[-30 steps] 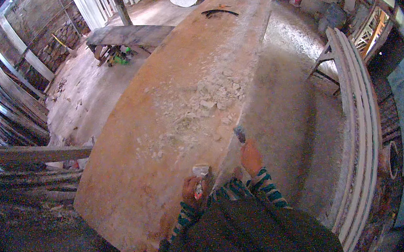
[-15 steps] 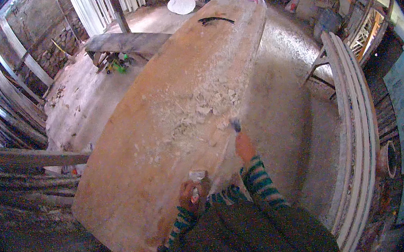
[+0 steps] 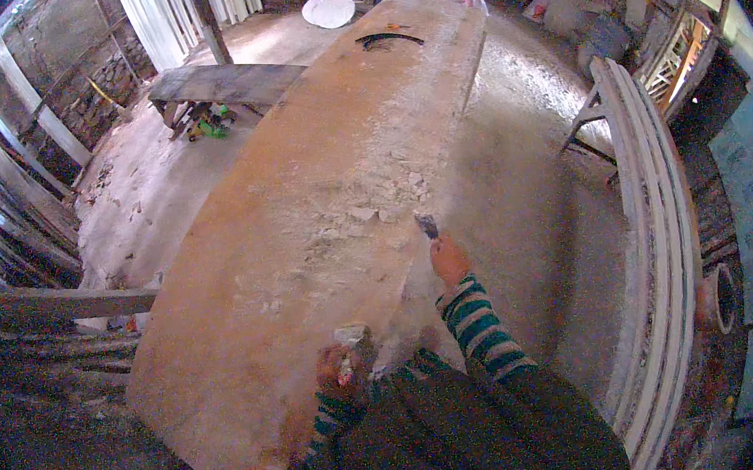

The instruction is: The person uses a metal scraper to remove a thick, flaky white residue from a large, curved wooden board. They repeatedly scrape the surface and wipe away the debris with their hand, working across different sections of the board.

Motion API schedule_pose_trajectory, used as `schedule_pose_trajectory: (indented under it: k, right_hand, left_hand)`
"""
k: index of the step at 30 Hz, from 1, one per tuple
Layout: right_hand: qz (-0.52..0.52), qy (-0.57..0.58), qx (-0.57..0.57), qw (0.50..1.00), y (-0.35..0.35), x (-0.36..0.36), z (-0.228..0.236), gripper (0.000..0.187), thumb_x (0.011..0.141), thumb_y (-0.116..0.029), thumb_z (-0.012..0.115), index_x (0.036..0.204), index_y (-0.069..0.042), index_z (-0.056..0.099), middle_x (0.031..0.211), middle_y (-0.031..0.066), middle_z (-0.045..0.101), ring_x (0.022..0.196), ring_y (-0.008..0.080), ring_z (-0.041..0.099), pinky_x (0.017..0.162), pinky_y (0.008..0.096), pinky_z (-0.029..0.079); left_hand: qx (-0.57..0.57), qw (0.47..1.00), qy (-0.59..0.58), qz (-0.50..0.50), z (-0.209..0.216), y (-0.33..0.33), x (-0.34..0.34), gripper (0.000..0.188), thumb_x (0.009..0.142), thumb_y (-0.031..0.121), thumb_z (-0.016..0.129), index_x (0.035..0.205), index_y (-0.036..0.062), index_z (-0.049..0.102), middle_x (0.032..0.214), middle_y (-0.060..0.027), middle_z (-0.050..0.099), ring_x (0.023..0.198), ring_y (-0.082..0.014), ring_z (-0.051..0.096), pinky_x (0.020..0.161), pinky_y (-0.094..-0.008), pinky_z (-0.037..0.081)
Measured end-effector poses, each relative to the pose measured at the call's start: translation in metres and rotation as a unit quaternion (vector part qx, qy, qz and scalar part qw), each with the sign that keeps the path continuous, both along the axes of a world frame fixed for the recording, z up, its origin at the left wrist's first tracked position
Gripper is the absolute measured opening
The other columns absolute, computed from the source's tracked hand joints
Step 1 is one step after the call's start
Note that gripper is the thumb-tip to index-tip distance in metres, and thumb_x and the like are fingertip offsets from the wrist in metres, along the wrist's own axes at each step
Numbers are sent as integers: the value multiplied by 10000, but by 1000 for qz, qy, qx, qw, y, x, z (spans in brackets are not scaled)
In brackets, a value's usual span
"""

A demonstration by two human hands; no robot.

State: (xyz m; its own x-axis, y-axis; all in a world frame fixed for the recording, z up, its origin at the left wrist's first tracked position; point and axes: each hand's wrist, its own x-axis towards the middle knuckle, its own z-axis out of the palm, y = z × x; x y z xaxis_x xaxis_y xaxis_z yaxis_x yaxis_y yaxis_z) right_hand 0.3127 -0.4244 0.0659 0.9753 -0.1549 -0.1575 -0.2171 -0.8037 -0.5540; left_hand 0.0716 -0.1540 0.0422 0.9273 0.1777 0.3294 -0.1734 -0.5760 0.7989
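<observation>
My right hand (image 3: pixel 449 260) is closed round a small putty knife (image 3: pixel 428 226) with a dark blade, held at the right edge of a long wooden board (image 3: pixel 239 240). A little pale material shows at the blade's tip. Lower down, over the board's near part, my left hand (image 3: pixel 334 368) grips a tool with a wide, pale-coated blade (image 3: pixel 351 334), which looks like a scraper. Broken pale flakes (image 3: pixel 363 213) and white dust cover the middle and right side of the board.
A thin dark curved strip (image 3: pixel 389 39) lies on the board's far end. Beyond its left edge stands a low wooden bench (image 3: pixel 232 83). Long pale mouldings (image 3: pixel 661 233) rest on a stand at the right. A white round object (image 3: pixel 328 11) is on the floor behind.
My right hand has turned the putty knife, so its blade now tilts leftward and shows pale material at the tip. The left hand stays low, its tool still gripped. The view has shifted slightly.
</observation>
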Motion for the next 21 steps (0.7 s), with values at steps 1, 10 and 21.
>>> schedule_pose_trajectory:
  k: [1,10,21]
  right_hand:
    - [11,-2,-12,1000,0,-5,11,370,1026,-319,509,1273,-51,572,1100,276,696,994,487,669,868,587,531]
    - [-14,-15,56,998,5,35,11,296,1016,-312,527,1136,-46,574,1101,266,693,957,494,667,824,612,512]
    - [12,-78,-18,997,-8,88,-11,364,1000,-301,528,1273,-67,583,964,215,736,913,460,692,788,587,540]
  left_hand:
    - [1,1000,-6,7,-2,2,3,434,855,412,709,1062,30,693,1066,-218,658,979,-399,637,838,-477,536]
    - [0,1000,-16,15,-1,-6,8,384,846,353,734,1055,33,696,1040,-201,672,941,-384,640,821,-474,531]
    - [-9,999,-26,32,-1,-9,9,331,836,281,765,1048,36,698,1009,-180,689,894,-366,643,800,-470,525]
